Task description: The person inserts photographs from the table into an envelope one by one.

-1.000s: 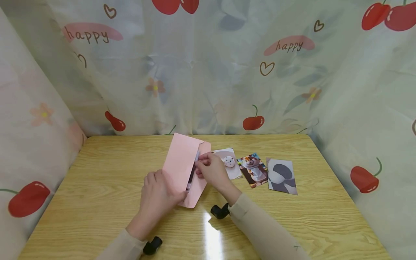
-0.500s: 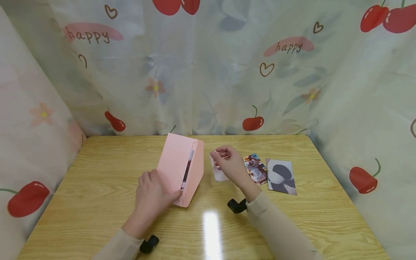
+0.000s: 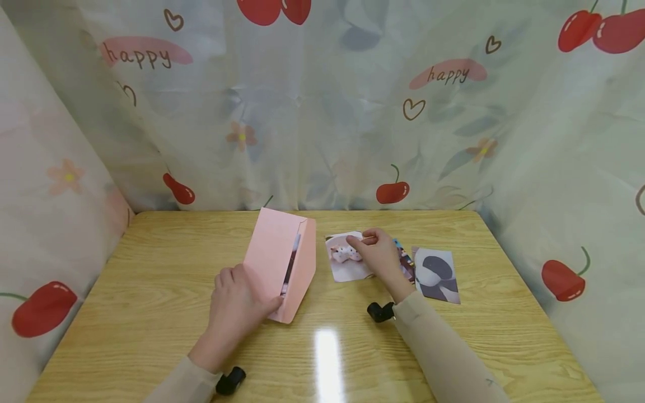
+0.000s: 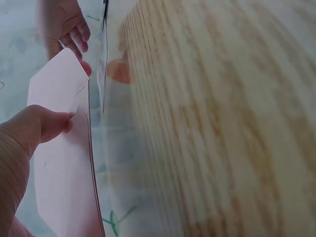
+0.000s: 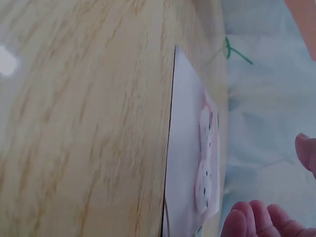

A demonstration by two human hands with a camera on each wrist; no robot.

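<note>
My left hand (image 3: 234,299) pinches a pink envelope (image 3: 272,243) that stands tilted on the table, its thumb at the opening's lower edge. Through the slit shows a dark, printed strip (image 3: 289,268). My right hand (image 3: 379,254) hovers over the picture cards, fingers loosely bent and apart from the thumb, holding nothing. Beneath it lies a pale card (image 3: 345,273) with a spotted, bow-like shape; the right wrist view shows this card (image 5: 185,148) flat. A colourful card (image 3: 407,267) is mostly hidden behind the hand. Rightmost rests a grey-and-white card (image 3: 437,274).
Wood-grain table (image 3: 151,268) spreads around both hands, ending at a patterned curtain (image 3: 312,157) behind and at both sides. Black camera mounts (image 3: 381,312) stick out at the wrists.
My right hand has left the envelope's opening and moved right, over the cards. A spotted shape shows where a round white face was. The envelope has shifted slightly left with my left hand.
</note>
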